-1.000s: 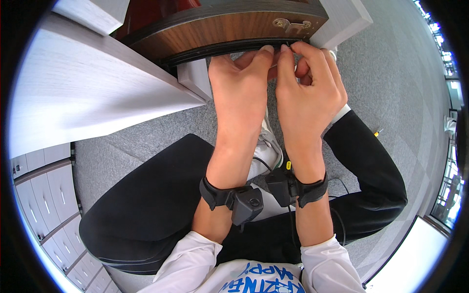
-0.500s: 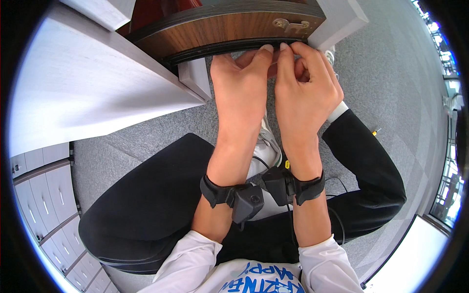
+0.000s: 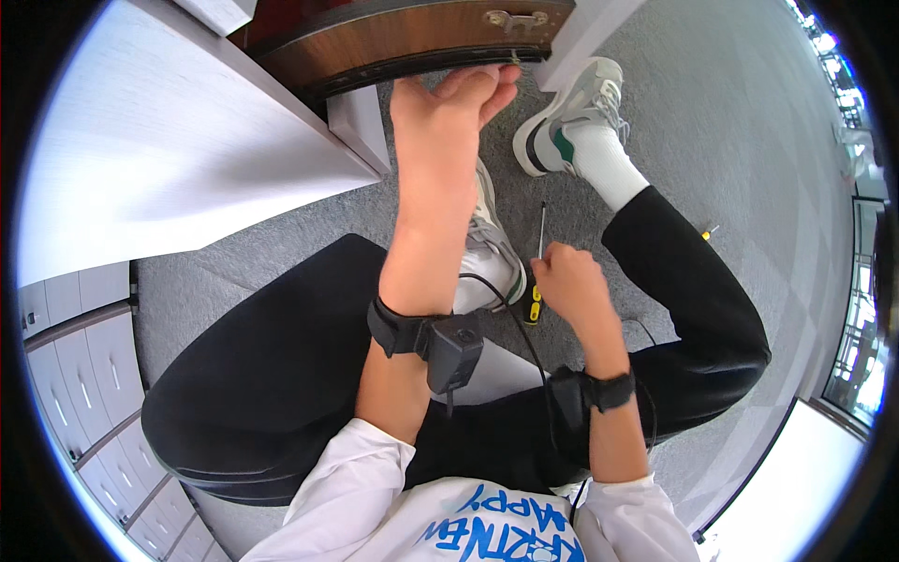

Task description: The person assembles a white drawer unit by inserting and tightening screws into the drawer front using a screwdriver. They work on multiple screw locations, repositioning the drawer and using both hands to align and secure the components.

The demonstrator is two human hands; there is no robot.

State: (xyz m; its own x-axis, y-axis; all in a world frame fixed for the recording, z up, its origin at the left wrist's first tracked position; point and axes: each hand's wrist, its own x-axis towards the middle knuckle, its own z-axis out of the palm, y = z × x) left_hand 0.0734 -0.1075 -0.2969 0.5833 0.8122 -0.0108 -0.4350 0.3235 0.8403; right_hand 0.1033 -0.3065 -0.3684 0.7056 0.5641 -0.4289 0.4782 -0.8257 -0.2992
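**Left hand [image 3: 438, 122] high, right hand [image 3: 569, 281] low**

Your left fingers [image 3: 506, 79] bend beneath the black-edged, brown wood-grain panel [image 3: 421, 51], right by a small metal piece [image 3: 514, 58] at its lower edge; whether they pinch it is unclear. Your right fingers curl at the yellow-and-black-handled screwdriver [image 3: 533, 307] lying on grey carpet [image 3: 740, 178]; you cannot tell if they grip it. A silver metal plate [image 3: 515, 19] sits on the panel's face.

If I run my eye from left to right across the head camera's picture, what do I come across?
Pale furniture panel, the person's left hand, screwdriver with a yellow and black handle, the person's right hand, small yellow-ended tool on the carpet.
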